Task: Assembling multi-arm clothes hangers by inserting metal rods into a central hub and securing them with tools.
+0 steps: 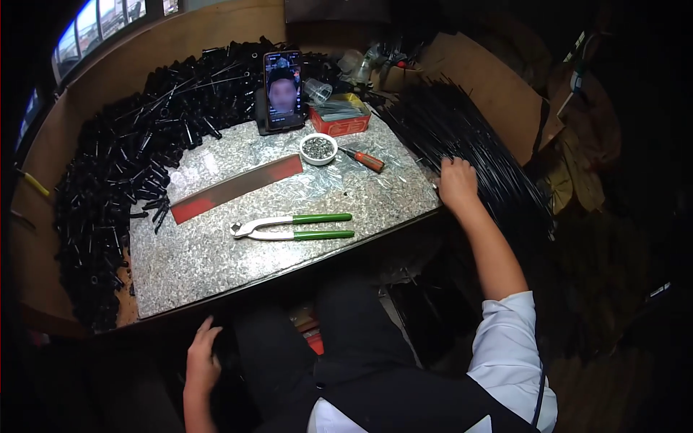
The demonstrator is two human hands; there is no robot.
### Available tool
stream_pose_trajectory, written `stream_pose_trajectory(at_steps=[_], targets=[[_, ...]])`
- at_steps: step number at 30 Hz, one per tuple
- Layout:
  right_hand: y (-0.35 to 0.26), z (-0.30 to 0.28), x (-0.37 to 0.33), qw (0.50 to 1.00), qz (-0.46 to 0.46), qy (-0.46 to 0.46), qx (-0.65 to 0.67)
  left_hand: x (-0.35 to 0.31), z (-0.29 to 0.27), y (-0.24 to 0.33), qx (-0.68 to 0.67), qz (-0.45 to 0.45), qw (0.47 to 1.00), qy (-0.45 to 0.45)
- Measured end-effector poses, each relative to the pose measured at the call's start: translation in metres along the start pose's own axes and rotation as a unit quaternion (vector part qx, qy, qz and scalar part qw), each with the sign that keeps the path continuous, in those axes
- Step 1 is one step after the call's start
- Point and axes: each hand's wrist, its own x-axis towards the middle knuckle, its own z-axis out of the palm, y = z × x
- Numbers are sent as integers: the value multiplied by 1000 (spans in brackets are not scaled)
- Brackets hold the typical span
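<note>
Rods [498,166], long, thin and black, lay in a dense bundle off the right end of the speckled stone slab [195,267]. The right hand [458,184] rested at that same end, fingers bent down against the bundle; whether they had closed on any rod could not be told. The left hand [204,359] hung below the slab's front edge, toward its left, fingers loosely parted and holding nothing visible.

As for progress, short black pieces [159,108] stood heaped along the slab's left and rear edges, though whether these were finished or waiting was unclear. The rods were plentiful, so much of that stock looked unused. On the slab, the green-handled pincers [323,218], a flat red-and-grey bar [238,189] and an orange-handled screwdriver [369,160] lay out of hand, and a white bowl [318,162] held small metal bits.

At the slab's rear, a red box [339,127] bore pale print and a propped phone [283,119] showed tiny on-screen marks, neither clearly readable.
</note>
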Motion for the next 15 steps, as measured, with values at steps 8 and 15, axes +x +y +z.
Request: stream_pose_trajectory(at_steps=[8,15], targets=[[10,27,27,986,37,-111,-119,41,21,52,-27,100,994,-24],[14,29,21,996,56,-71,11,44,15,73,1,165,986,-3]])
